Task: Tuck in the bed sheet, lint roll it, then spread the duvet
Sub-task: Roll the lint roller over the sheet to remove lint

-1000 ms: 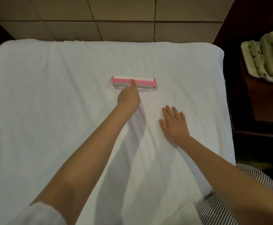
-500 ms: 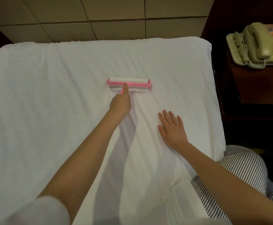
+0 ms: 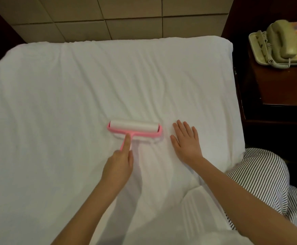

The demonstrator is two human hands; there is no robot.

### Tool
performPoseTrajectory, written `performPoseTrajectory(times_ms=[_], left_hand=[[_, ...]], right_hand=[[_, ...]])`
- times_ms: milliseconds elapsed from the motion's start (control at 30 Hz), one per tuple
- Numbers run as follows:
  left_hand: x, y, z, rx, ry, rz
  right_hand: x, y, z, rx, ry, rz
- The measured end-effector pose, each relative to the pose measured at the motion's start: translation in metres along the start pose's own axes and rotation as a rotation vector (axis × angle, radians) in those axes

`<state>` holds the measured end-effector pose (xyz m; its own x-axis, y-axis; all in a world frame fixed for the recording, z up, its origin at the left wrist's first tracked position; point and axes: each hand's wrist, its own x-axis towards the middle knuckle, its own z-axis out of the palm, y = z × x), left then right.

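Observation:
A white bed sheet (image 3: 73, 103) covers the mattress, with soft creases across its middle. A pink lint roller (image 3: 134, 129) with a white roll lies on the sheet at the centre. My left hand (image 3: 118, 164) grips its pink handle, the index finger stretched along the stem toward the roll. My right hand (image 3: 186, 141) lies flat on the sheet just right of the roller, fingers straight and spread. No duvet is in view.
A tiled headboard wall (image 3: 109, 16) runs behind the bed. A dark wooden nightstand (image 3: 276, 85) stands at the right with a beige telephone (image 3: 283, 43) on it. Striped cloth (image 3: 260, 175) shows at the bed's lower right edge.
My left hand has pulled the lint roller back toward me across the sheet. My right hand has stayed flat on the sheet beside it.

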<state>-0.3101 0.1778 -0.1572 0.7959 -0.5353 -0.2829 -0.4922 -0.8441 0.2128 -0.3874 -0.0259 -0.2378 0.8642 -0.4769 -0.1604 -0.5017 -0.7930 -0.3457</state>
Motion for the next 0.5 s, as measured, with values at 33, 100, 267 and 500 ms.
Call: performPoseTrajectory(times_ms=[33, 100, 267, 500], left_hand=[[0.015, 0.004, -0.002, -0.004, 0.020, 0.005], [0.053, 0.017, -0.007, -0.022, 0.074, 0.017], [0.120, 0.050, -0.006, -0.109, 0.139, 0.019], [0.012, 0.038, 0.012, -0.058, 0.049, -0.066]], right_hand=[[-0.006, 0.001, 0.001, -0.002, 0.000, -0.011], [-0.021, 0.007, 0.005, -0.013, 0.011, -0.030], [-0.051, 0.025, 0.014, -0.051, -0.011, -0.072], [-0.053, 0.023, 0.017, -0.038, 0.025, -0.075]])
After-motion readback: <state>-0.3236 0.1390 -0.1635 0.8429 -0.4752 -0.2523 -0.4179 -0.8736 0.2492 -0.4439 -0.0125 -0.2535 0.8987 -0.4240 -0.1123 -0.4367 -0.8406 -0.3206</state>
